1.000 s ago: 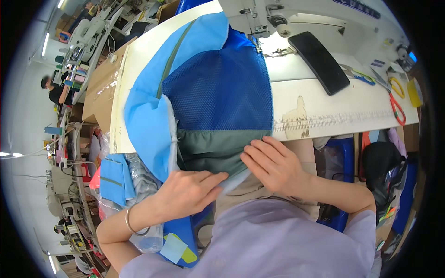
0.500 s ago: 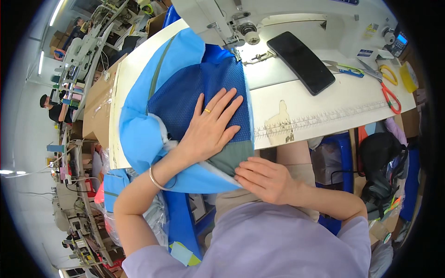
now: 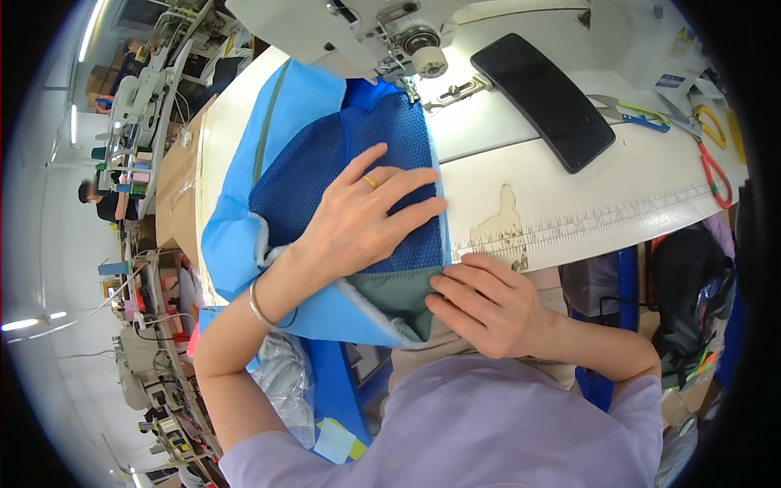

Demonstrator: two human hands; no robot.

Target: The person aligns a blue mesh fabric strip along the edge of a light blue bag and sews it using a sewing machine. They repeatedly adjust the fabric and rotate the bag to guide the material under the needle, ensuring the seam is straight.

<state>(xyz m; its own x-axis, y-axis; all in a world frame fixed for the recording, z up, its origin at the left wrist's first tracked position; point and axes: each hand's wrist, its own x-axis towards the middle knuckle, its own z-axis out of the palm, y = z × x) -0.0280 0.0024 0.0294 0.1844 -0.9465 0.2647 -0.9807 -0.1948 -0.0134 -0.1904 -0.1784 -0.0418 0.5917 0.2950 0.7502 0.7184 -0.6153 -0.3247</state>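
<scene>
now spread wider with left grip over blue mesh, curled with right grip at the grey-green band just below (cannot tell if pinching), apparently steadying the side edge.

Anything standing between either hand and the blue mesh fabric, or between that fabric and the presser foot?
Nothing visible. The left hand lies directly on the blue mesh fabric, the right hand touches its grey-green band, and the fabric's far end reaches the presser foot. The black phone lies to the right.
</scene>
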